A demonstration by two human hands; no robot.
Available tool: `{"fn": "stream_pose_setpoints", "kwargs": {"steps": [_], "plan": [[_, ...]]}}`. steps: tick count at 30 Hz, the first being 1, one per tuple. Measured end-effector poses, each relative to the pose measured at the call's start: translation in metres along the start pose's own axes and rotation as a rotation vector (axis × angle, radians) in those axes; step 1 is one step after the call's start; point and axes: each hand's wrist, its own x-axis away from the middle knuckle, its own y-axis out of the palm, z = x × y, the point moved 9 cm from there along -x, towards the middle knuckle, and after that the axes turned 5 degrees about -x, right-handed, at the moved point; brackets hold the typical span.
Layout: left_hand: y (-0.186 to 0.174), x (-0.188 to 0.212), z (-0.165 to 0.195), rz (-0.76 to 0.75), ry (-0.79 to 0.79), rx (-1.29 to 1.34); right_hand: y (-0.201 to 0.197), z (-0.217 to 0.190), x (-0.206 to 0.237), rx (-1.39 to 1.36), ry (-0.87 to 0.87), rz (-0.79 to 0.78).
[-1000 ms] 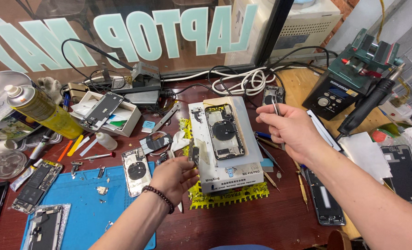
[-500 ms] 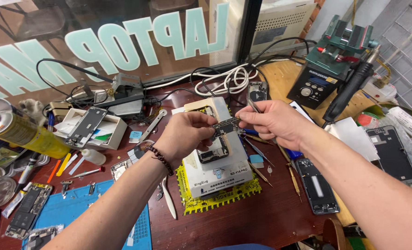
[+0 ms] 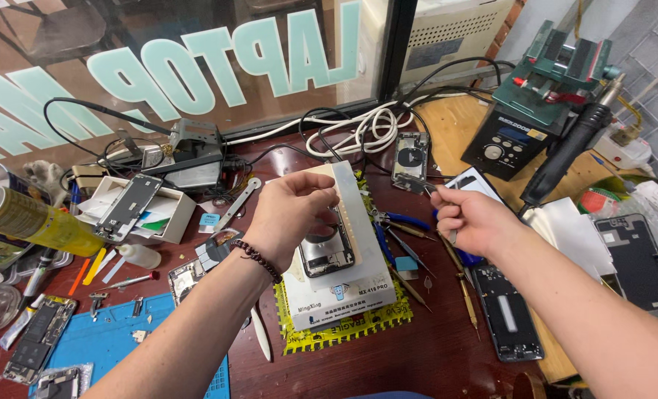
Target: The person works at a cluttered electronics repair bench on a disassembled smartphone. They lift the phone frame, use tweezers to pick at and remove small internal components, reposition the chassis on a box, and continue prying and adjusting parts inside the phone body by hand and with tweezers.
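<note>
Head view, two hands, left hand, right hand, one phone housing

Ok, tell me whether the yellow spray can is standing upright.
No, the yellow spray can lies tilted at the left edge of the bench, well away from the left hand.

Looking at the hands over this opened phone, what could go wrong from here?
The left hand grips the opened phone on the white block; a slip could push it off the edge. The right hand holds metal tweezers, whose tips might scratch exposed parts. Loose tools lie alongside and could catch.
</note>
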Motion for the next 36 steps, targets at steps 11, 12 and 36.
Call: {"fn": "stream_pose_setpoints", "kwargs": {"steps": [11,12,36], "plan": [[-0.045,-0.017,-0.005,0.179,-0.014,0.068,-0.001,-0.035,-0.100,0.009,-0.022,0.402],[-0.049,-0.018,-0.004,0.187,-0.003,0.081,0.001,-0.035,-0.104,-0.005,-0.021,0.424],[-0.086,-0.032,-0.013,0.268,-0.036,0.127,0.144,0.002,-0.098,1.191,-0.235,-0.108]]}}
